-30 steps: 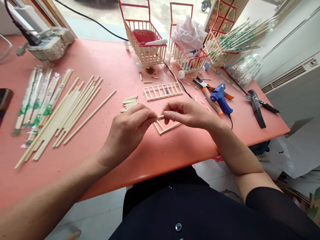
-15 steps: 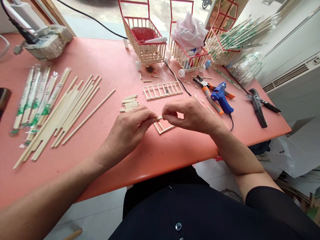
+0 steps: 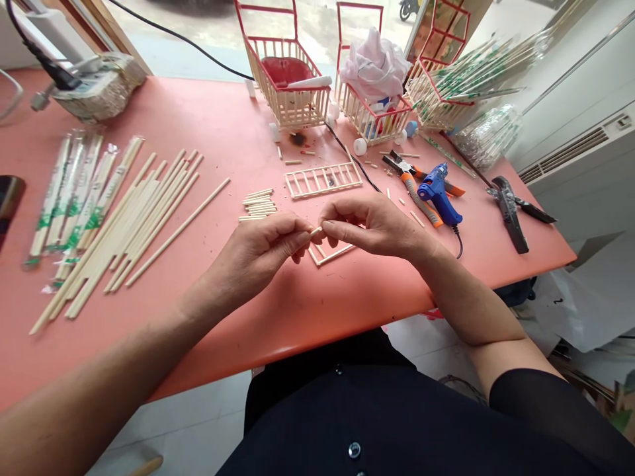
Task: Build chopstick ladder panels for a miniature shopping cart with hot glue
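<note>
My left hand (image 3: 262,248) and my right hand (image 3: 370,225) meet above the near middle of the pink table (image 3: 218,125). Both pinch a short wooden stick (image 3: 316,231) between thumb and fingertips, one at each end. Right below the hands lies a small partly built stick frame (image 3: 330,252). A finished ladder-like stick frame (image 3: 323,179) lies just beyond, and a small pile of cut sticks (image 3: 258,202) sits to its left.
Long chopsticks (image 3: 133,221), some in wrappers, cover the left. Three stick carts (image 3: 290,86) stand at the back. A blue glue gun (image 3: 437,194), orange-handled pliers (image 3: 415,188) and a black tool (image 3: 510,211) lie at right. A black cable (image 3: 354,162) crosses the table.
The two hands have drawn slightly closer together around the short stick; my right fingers shifted a little. Nothing else on the table moved.
</note>
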{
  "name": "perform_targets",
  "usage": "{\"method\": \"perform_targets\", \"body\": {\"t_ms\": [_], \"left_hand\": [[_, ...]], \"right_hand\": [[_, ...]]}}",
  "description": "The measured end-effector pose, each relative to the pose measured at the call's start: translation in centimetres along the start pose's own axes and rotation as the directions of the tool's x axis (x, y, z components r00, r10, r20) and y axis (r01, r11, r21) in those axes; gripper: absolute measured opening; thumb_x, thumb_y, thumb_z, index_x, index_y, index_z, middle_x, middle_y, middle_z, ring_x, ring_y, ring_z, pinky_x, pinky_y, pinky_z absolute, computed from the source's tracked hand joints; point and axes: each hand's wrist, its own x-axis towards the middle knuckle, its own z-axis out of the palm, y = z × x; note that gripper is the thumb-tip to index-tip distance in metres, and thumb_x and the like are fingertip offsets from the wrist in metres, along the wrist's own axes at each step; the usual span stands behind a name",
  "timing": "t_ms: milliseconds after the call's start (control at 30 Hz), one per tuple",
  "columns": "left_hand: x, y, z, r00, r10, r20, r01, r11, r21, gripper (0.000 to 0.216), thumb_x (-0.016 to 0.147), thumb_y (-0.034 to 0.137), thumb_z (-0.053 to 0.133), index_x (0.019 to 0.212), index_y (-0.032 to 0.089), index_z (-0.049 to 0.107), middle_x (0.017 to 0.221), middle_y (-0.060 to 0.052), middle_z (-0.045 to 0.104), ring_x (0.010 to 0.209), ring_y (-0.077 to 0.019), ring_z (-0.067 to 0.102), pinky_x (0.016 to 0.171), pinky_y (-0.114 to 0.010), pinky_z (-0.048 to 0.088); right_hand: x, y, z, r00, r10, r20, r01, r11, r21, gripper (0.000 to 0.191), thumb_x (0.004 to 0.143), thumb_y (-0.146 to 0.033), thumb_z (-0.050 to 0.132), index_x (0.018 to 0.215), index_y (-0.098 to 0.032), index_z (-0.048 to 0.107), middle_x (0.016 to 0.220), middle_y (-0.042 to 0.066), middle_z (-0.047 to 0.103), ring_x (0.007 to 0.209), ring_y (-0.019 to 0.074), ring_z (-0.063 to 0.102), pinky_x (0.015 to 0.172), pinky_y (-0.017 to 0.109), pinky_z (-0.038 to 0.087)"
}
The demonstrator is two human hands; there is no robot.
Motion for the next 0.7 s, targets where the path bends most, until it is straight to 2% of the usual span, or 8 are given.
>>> {"method": "perform_targets", "body": {"t_ms": [100, 233, 433, 567, 700], "left_hand": [[0.0, 0.1, 0.0, 0.999, 0.028, -0.023, -0.027, 1.000, 0.015, 0.023, 0.104, 0.030, 0.066, 0.082, 0.024, 0.072, 0.073, 0.001, 0.069, 0.071, -0.0166, 0.067, 0.072, -0.030, 0.051], [-0.1, -0.4, 0.3, 0.998, 0.057, -0.040, -0.055, 0.997, 0.044, 0.022, 0.104, 0.030, 0.065, 0.083, 0.024, 0.071, 0.075, 0.001, 0.070, 0.072, -0.0166, 0.066, 0.071, -0.030, 0.050], [0.0, -0.7, 0.3, 0.999, 0.030, -0.022, -0.030, 1.000, 0.001, 0.023, 0.104, 0.033, 0.065, 0.083, 0.024, 0.072, 0.074, 0.001, 0.070, 0.071, -0.0173, 0.068, 0.070, -0.031, 0.051], [0.1, -0.4, 0.1, 1.000, -0.009, 0.009, 0.009, 1.000, -0.022, 0.023, 0.103, 0.033, 0.067, 0.082, 0.024, 0.072, 0.074, 0.000, 0.072, 0.071, -0.0180, 0.069, 0.070, -0.031, 0.053], [0.1, -0.1, 0.1, 1.000, -0.017, 0.001, 0.017, 1.000, -0.020, 0.024, 0.102, 0.033, 0.069, 0.080, 0.023, 0.072, 0.073, 0.000, 0.070, 0.069, -0.0168, 0.068, 0.069, -0.030, 0.054]], "right_hand": [[0.0, 0.1, -0.2, 1.000, 0.009, 0.015, -0.009, 1.000, 0.019, 0.027, 0.114, -0.032, 0.066, 0.095, -0.014, 0.074, 0.083, 0.003, 0.075, 0.076, 0.0108, 0.060, 0.071, 0.024, 0.043], [0.0, 0.4, -0.3, 0.998, 0.020, 0.051, -0.022, 0.999, 0.037, 0.029, 0.114, -0.036, 0.070, 0.095, -0.014, 0.074, 0.081, 0.002, 0.075, 0.072, 0.0103, 0.058, 0.065, 0.024, 0.040], [0.1, 0.3, -0.4, 0.998, 0.020, 0.052, -0.021, 0.999, 0.036, 0.025, 0.112, -0.028, 0.065, 0.095, -0.014, 0.076, 0.079, 0.002, 0.075, 0.073, 0.0107, 0.059, 0.067, 0.023, 0.041], [0.3, 0.3, 0.0, 1.000, 0.015, 0.022, -0.015, 1.000, -0.006, 0.019, 0.104, -0.017, 0.062, 0.090, -0.015, 0.074, 0.075, -0.001, 0.072, 0.069, 0.0100, 0.056, 0.066, 0.024, 0.038], [0.4, 1.0, 0.6, 1.000, 0.008, -0.021, -0.008, 1.000, -0.030, 0.017, 0.101, -0.019, 0.064, 0.087, -0.015, 0.074, 0.074, -0.002, 0.069, 0.067, 0.0099, 0.052, 0.065, 0.026, 0.035]]}}
